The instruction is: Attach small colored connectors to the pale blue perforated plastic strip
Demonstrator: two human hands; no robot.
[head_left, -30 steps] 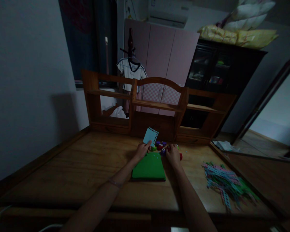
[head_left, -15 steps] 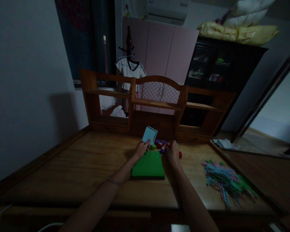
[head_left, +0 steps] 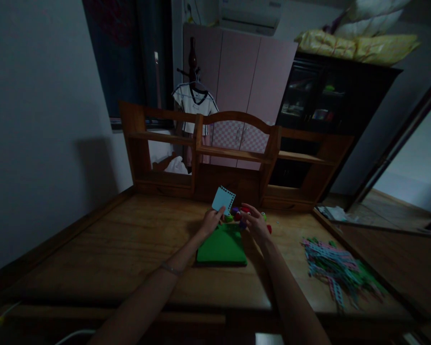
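Over the green pad [head_left: 221, 248] my left hand [head_left: 211, 222] pinches a pale blue card [head_left: 223, 200], one edge punched; my right hand [head_left: 255, 224], fingers loosely spread, reaches the punches [head_left: 237, 216]; a heap of strips [head_left: 335, 273] already lies aside.

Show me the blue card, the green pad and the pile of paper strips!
blue card [head_left: 223, 199], head view, middle of its face
green pad [head_left: 221, 248], head view, centre of its top
pile of paper strips [head_left: 335, 273], head view, middle of the heap

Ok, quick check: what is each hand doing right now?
Left hand: closed, pinching a pale blue paper card with a punched edge.
Right hand: fingers spread open over the small colourful round punches; any grip cannot be told.
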